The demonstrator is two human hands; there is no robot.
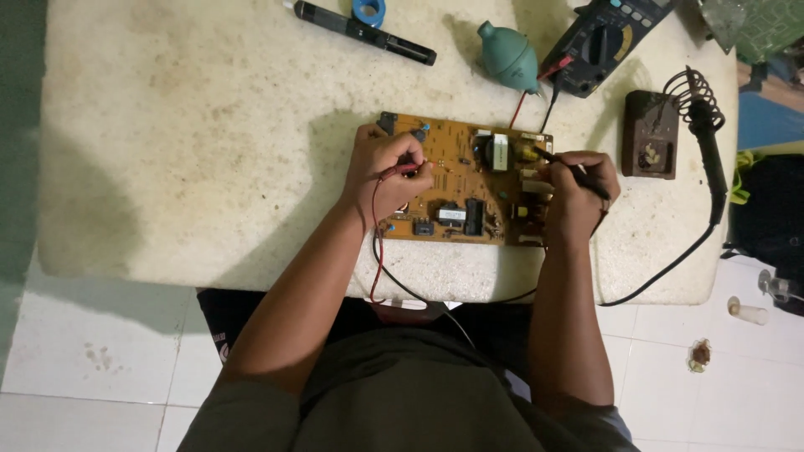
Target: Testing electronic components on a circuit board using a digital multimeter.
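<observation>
1. The person wears a dull grey-green shirt, seen at the bottom middle of the frame.
2. The shirt has short sleeves that end near the lower corners.
3. Both arms are bare from the sleeves up to the hands.
4. The left hand point(387, 172) and right hand point(576, 194) wear no gloves, rings or watch.
</observation>
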